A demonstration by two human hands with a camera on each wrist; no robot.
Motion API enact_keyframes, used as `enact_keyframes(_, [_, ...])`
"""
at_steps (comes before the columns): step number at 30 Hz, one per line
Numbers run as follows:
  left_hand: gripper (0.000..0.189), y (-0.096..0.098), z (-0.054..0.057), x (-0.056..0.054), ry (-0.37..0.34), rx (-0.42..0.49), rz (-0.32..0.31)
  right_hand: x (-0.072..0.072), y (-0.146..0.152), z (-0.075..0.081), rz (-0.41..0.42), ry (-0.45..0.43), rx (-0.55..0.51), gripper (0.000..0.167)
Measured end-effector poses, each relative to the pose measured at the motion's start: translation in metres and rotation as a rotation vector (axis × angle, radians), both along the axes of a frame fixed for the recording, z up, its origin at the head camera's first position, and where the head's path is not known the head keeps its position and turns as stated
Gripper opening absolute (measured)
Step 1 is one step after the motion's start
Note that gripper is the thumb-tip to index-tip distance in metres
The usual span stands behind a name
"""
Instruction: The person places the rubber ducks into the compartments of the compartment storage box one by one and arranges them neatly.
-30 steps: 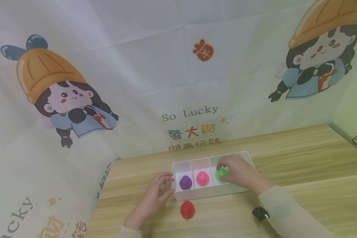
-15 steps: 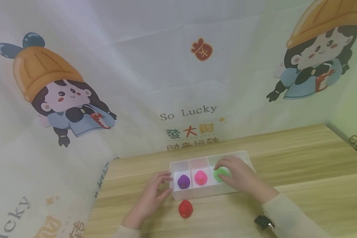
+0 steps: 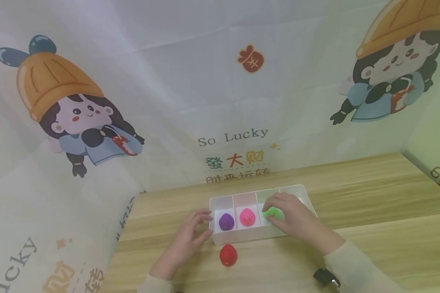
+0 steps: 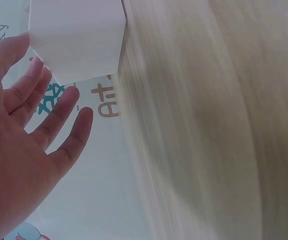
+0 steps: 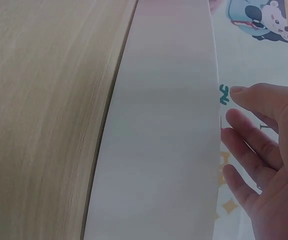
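Note:
A white divided box (image 3: 242, 235) stands on the wooden table. A purple toy duck (image 3: 226, 222), a pink toy duck (image 3: 247, 217) and a green toy duck (image 3: 270, 212) sit in separate compartments. My right hand (image 3: 295, 215) is over the green duck, thumb and fingers spread about it. In the right wrist view, the thumb and fingertips show apart beyond the box wall (image 5: 159, 125), which hides the duck. At the box's left end, my left hand (image 3: 185, 240) has its fingers loosely spread beside the wall, some fingertips appearing to touch it. A red toy duck (image 3: 228, 255) lies in front.
Something small and white (image 3: 301, 200) shows in the rightmost compartment, mostly hidden by my right hand. A small black device (image 3: 326, 278) is at my right sleeve. A printed cloth (image 3: 176, 122) hangs behind the table (image 3: 370, 195).
Over the last second my right hand has shifted slightly at the green duck, whose face shows again now. The left hand stays at the box's end. The whole view has drifted a little.

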State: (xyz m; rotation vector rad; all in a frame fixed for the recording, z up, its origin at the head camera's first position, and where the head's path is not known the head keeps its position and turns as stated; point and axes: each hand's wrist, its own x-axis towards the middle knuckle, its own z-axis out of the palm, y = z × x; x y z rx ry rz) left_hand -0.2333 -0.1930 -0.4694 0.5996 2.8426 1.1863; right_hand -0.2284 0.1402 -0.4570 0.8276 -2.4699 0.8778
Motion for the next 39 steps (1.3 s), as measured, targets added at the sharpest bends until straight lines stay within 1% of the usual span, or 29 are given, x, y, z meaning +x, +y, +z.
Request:
enact_keyframes(4, [0.03,0.0,0.002,0.0,-0.008,-0.01,0.0,0.002,-0.002,0.001,0.003,0.023,0.0,0.022])
enact_keyframes(10, [0.03,0.001,0.003,0.001,-0.014,-0.015,0.0,0.009,-0.006,0.002,0.018,-0.002,-0.029,0.025])
enact_keyframes(16, [0.03,0.0,0.002,0.001,-0.013,-0.016,0.001,0.014,-0.012,0.001,0.078,0.02,-0.071,0.024])
enact_keyframes(25, [0.031,0.0,0.001,0.0,0.002,-0.003,0.001,0.016,-0.022,0.0,0.177,0.063,-0.112,0.025])
enact_keyframes(27, [0.031,-0.001,0.001,0.0,0.005,-0.004,0.003,0.018,-0.025,0.001,0.2,0.048,-0.111,0.024])
enact_keyframes(29, [0.031,-0.002,0.0,-0.001,0.008,-0.008,0.003,0.021,-0.028,0.002,0.216,0.015,-0.108,0.023])
enact_keyframes(33, [0.031,-0.002,-0.001,-0.001,0.008,-0.014,0.0,0.025,-0.032,0.003,0.224,-0.07,-0.093,0.021])
enact_keyframes(39, [0.031,-0.001,0.0,-0.001,-0.005,-0.01,-0.004,0.031,-0.038,-0.001,0.242,-0.136,-0.06,0.019])
